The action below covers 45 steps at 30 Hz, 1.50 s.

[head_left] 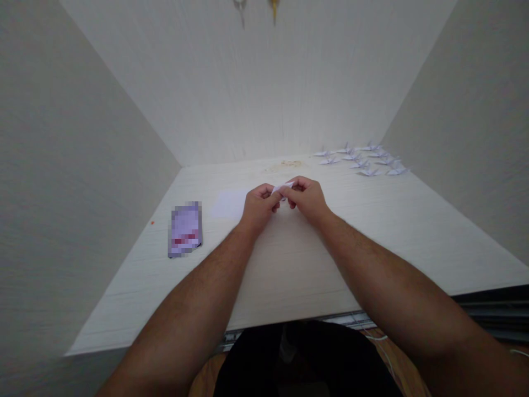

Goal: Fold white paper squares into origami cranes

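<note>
A small folded piece of white paper (282,188) is held between both hands, above the middle of the white table (285,264). My left hand (259,207) pinches its left side, with the thumb pressed on the front. On the right side, my right hand (308,197) grips it between thumb and fingers. The two thumb tips lie close together on the paper. Fingers cover part of it, so its full folded shape is hidden. Left of my left hand, flat white paper (229,203) rests on the table.
Several folded white paper cranes (359,164) stand at the back right. A phone-like device with a blurred screen (185,229) lies at the left, near a tiny orange bit (152,223). Brownish marks (291,164) show at the back. Walls (281,82) enclose three sides.
</note>
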Tool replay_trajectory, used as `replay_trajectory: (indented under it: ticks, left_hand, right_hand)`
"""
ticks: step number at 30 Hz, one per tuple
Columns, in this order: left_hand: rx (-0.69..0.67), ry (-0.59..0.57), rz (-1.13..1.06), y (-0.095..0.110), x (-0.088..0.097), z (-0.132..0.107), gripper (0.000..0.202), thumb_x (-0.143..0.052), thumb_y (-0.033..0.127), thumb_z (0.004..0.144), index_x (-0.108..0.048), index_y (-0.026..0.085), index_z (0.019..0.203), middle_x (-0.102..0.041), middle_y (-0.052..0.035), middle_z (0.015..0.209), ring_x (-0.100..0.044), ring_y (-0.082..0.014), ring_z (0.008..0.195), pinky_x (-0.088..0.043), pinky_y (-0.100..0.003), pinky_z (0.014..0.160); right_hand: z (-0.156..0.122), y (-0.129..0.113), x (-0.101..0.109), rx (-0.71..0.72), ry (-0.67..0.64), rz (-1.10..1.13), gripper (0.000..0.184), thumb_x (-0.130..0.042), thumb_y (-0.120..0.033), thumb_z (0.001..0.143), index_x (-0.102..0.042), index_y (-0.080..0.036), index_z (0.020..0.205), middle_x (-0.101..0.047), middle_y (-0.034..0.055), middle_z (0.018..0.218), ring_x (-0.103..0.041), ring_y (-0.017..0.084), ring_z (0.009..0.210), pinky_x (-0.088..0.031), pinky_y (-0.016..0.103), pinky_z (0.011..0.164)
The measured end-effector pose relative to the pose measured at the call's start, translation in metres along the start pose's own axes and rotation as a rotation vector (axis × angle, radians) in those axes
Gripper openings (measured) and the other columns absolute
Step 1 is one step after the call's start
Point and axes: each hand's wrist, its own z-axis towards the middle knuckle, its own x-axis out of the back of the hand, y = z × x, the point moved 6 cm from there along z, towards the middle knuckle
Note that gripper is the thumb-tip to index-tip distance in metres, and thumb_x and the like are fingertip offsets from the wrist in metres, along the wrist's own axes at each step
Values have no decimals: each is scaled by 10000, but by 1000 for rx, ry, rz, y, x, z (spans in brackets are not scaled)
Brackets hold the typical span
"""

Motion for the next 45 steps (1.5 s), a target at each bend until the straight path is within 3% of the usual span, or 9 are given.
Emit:
replay_trajectory:
  ticks: [6,15,23,30,34,38,45]
  left_hand:
    - [18,-15,5,2,-2,-3,385,-847,487,692,-620,175,684,-623,6,560,-523,-91,496,-405,-221,495]
    - [23,-18,14,3,-1,-3,269,-792,356,722,-602,180,651,-530,44,482,-408,-68,441,-289,-214,448]
    - [30,-20,44,1,0,-3,228,-771,328,718,-610,181,650,-526,45,481,-396,-70,439,-272,-221,447]
    - [6,-8,45,5,-3,-2,231,-778,325,694,-609,178,634,-584,19,512,-464,-81,460,-329,-220,471]
    - [-13,-9,60,5,-3,-1,258,-791,354,706,-622,173,635,-604,3,531,-488,-85,470,-360,-221,483]
    - [-17,-44,30,6,-6,-1,246,-802,355,696,-649,166,656,-625,-8,558,-539,-96,504,-409,-223,519]
    - [-20,-64,-16,7,-7,-1,306,-832,392,667,-630,165,636,-614,3,563,-547,-92,518,-431,-221,539]
  right_hand:
    - [1,1,3,36,41,-13,158,-769,-286,679,-653,-186,641,-568,-52,480,-458,74,417,-358,219,418]
    - [0,-3,3,31,72,-12,184,-759,-315,675,-634,-200,603,-566,-45,479,-450,80,429,-349,232,430]
    - [2,1,9,30,110,25,191,-752,-321,689,-638,-199,595,-537,-48,454,-438,84,424,-349,244,448]
    - [4,5,11,21,63,31,310,-688,-393,802,-592,-202,577,-522,-45,448,-428,78,418,-330,238,456]
    - [4,6,9,-7,42,-34,240,-769,-385,740,-628,-208,661,-536,-58,481,-442,82,440,-341,232,465]
    - [3,5,10,-59,75,-22,257,-729,-384,777,-617,-203,633,-502,-56,456,-419,79,436,-337,229,473]
    - [4,7,9,-144,21,27,298,-709,-444,796,-617,-201,650,-504,-48,463,-416,80,414,-294,236,444]
